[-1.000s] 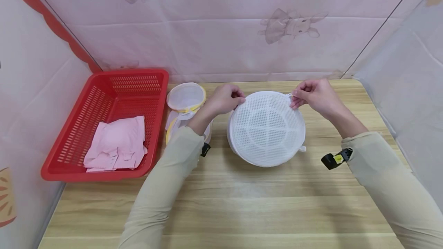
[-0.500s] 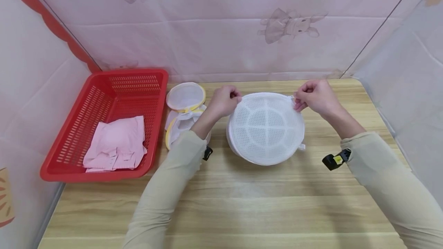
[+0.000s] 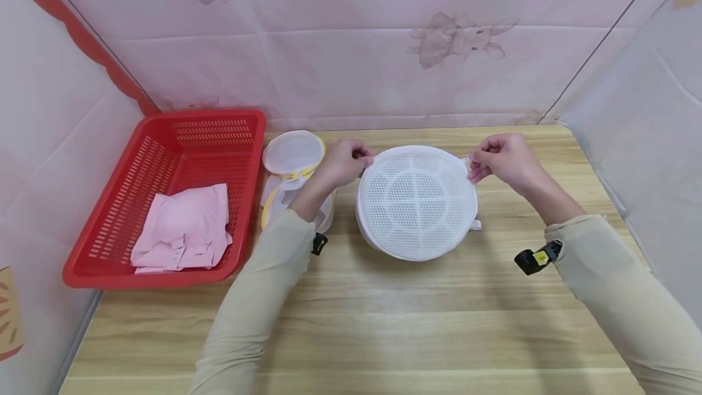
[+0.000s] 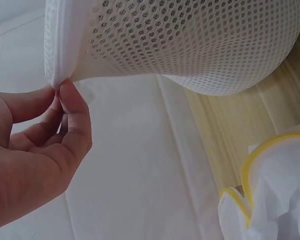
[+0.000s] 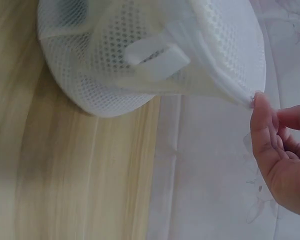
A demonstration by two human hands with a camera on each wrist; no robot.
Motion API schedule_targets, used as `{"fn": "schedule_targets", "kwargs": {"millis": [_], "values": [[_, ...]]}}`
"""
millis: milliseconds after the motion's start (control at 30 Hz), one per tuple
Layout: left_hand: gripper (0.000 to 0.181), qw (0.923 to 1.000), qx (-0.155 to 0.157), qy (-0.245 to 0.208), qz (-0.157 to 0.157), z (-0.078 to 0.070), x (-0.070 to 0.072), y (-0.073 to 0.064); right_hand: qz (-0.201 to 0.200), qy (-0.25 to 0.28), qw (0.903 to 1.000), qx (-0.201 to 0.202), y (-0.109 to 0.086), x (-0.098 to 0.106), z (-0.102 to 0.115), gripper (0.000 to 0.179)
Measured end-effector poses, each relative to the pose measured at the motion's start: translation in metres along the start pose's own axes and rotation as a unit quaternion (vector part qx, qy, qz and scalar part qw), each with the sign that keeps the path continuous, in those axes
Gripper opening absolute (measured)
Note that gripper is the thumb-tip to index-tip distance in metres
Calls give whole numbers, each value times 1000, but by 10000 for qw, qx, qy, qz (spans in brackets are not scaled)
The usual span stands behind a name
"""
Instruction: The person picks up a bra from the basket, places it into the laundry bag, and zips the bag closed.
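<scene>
A round white mesh laundry bag [image 3: 417, 203] stands on the wooden table, its flat mesh top facing up in the head view. My left hand [image 3: 342, 163] pinches its rim at the far left between thumb and forefinger; in the left wrist view the bag's side wall [image 4: 200, 45] is drawn out toward those fingertips. My right hand [image 3: 504, 160] pinches the zipper end at the far right of the rim. From the right wrist, the zipper edge [image 5: 215, 70] runs to the fingertips, and a white fabric loop [image 5: 162, 60] sticks out of the side.
A red plastic basket [image 3: 82, 273] at the left holds a folded pink garment [image 3: 183, 224]. Between basket and bag lie small white mesh bags with yellow trim [image 3: 294, 152], partly behind my left forearm. A patterned pink wall covering [image 3: 351, 78] rises behind the wooden table [image 3: 384, 334].
My left hand has moved left with the rim, and the bag's top has shifted slightly left. The right hand has moved slightly right, keeping its pinch.
</scene>
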State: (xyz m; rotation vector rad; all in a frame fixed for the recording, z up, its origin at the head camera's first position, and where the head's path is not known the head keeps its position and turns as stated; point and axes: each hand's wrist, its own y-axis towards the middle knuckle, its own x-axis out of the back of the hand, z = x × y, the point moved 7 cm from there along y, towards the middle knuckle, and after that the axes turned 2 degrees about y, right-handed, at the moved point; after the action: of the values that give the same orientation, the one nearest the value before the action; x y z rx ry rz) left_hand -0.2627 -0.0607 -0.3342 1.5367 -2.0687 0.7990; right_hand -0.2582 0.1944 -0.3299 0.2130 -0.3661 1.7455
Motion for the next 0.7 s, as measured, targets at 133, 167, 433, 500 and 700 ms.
{"fn": "schedule_targets", "kwargs": {"millis": [133, 167, 433, 500, 700], "values": [[14, 9994, 46, -344, 67, 3, 0, 2, 17, 89, 9999, 114, 2, -2, 8, 16], [14, 9992, 51, -401, 80, 4, 0, 2, 5, 125, 9998, 135, 2, -2, 10, 16], [14, 9998, -96, -193, -4, -5, 3, 5, -51, 207, 9994, 268, 8, -7, 21, 14], [15, 9999, -119, -97, -25, -8, 4, 5, -70, 185, 9993, 320, 9, -8, 23, 14], [14, 9998, -147, 99, 43, -15, 4, 7, -95, 168, 9991, 385, 11, -9, 29, 13]]}}
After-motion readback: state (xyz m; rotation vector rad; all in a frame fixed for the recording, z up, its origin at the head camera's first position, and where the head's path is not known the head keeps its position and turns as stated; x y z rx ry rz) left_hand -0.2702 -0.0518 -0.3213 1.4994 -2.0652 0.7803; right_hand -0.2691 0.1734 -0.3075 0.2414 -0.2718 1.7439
